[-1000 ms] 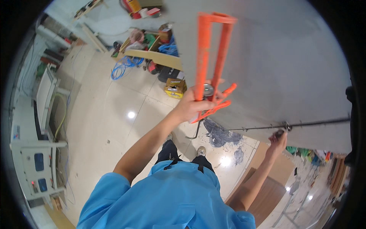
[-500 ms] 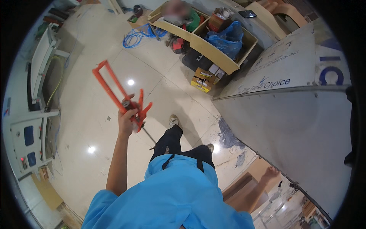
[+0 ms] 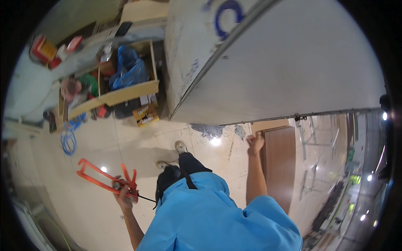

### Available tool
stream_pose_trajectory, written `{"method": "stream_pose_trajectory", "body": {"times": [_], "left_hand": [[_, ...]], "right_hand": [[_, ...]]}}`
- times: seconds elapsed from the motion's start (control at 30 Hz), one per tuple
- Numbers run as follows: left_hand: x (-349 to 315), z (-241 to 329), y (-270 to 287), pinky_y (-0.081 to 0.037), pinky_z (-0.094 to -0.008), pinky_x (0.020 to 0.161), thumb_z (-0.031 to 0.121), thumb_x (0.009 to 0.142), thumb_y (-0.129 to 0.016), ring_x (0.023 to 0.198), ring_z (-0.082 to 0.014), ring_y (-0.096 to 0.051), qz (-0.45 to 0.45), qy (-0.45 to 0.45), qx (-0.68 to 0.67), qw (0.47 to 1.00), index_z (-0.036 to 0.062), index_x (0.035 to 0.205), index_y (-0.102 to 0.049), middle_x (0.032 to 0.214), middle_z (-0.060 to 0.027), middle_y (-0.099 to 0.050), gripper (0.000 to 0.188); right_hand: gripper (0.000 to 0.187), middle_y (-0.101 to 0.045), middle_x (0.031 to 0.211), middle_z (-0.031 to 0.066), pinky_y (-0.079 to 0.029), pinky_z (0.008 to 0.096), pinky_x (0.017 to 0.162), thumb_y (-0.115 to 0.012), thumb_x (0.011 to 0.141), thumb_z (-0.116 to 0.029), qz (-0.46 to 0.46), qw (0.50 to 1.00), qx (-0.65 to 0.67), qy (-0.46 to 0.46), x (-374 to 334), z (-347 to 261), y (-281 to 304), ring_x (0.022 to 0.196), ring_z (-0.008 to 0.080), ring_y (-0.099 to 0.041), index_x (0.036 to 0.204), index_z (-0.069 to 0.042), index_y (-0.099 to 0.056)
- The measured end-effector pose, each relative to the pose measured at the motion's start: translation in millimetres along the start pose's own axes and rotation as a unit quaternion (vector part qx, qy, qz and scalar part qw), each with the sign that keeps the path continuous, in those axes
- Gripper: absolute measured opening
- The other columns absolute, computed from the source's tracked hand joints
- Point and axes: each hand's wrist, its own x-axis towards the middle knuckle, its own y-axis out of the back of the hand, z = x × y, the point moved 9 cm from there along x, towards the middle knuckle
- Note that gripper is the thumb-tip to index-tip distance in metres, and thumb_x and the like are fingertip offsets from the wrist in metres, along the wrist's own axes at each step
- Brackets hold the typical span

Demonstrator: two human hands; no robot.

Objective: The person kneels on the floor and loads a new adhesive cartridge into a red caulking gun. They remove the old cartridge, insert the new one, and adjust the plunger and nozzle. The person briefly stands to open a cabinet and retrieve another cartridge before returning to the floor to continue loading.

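Note:
An orange caulking gun (image 3: 132, 183) is in my left hand (image 3: 123, 199), whose fingers wrap round it near the handle and trigger. Its open frame points up and to the left, with no cartridge visible in it. A thin dark rod sticks out of its rear toward my trousers. On the other side, my right hand (image 3: 255, 145) hangs in the air with loosely bent fingers apart and nothing in them. It appears beside the edge of a brown wooden panel (image 3: 279, 161); whether it touches the panel I cannot tell.
A large grey-white panel structure (image 3: 293, 62) fills the upper right. At the upper left stands a wooden shelf box (image 3: 115, 97) holding a blue plastic bag (image 3: 129, 69). A yellow-brown carton (image 3: 145, 116) and a coiled blue hose (image 3: 68, 141) lie near it.
My view has turned to the right, so the shelf box now shows farther left. The caulking gun stays in my left hand, now lower. My right hand has come forward beside the brown panel.

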Motion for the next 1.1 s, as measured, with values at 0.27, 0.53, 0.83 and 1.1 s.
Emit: {"method": "stream_pose_trajectory", "body": {"times": [0.27,0.53,0.83,1.1], "left_hand": [[-1.7,68.8,-290.4,-0.048,-0.0275,0.073,0.003,0.081,-0.075,0.083,-0.0101,-0.059,-0.507,-0.119,0.258,0.813,0.0061,0.112,-0.058,0.097,-0.0018,-0.06,0.035],[-89.4,132.0,-546.2,-0.043,-0.0396,0.105,0.021,0.081,-0.077,0.119,-0.0294,-0.057,-0.68,-0.335,0.298,0.58,0.0065,0.123,-0.062,0.135,-0.0132,-0.056,0.047],[-77.4,139.9,-684.8,-0.034,-0.0485,0.111,0.023,0.075,-0.075,0.133,-0.0329,-0.045,-0.639,-0.368,0.278,0.615,0.0055,0.101,-0.064,0.128,-0.011,-0.06,0.033],[-52.8,132.4,-697.2,-0.034,-0.051,0.113,0.026,0.071,-0.071,0.136,-0.0367,-0.047,-0.647,-0.308,0.322,0.619,0.0039,0.088,-0.065,0.126,-0.0127,-0.064,0.029]], "right_hand": [[0.068,-0.056,0.14,0.017,-0.05,0.0378,0.099,-0.058,0.087,-0.003,-0.048,0.965,-0.057,0.251,13.7,-158.8,-41.1,0.117,0.0276,-0.061,0.152,0.003,-0.041],[0.052,-0.059,0.14,0.0148,-0.046,0.0353,0.105,-0.056,0.1,-0.019,0.16,0.953,0.083,0.245,71.1,-186.6,90.7,0.127,0.0219,-0.056,0.147,0.002,-0.049],[0.045,-0.059,0.097,-0.0039,-0.039,0.0246,0.072,-0.048,0.111,-0.037,0.058,0.947,0.059,0.31,127.1,-241.5,112.8,0.081,0.007,-0.045,0.136,-0.004,-0.063],[0.027,-0.065,0.093,-0.0016,-0.046,0.0263,0.084,-0.064,0.104,-0.028,-0.046,0.961,0.06,0.267,149.7,-227.0,21.6,0.09,0.0092,-0.057,0.103,-0.002,-0.07]]}}
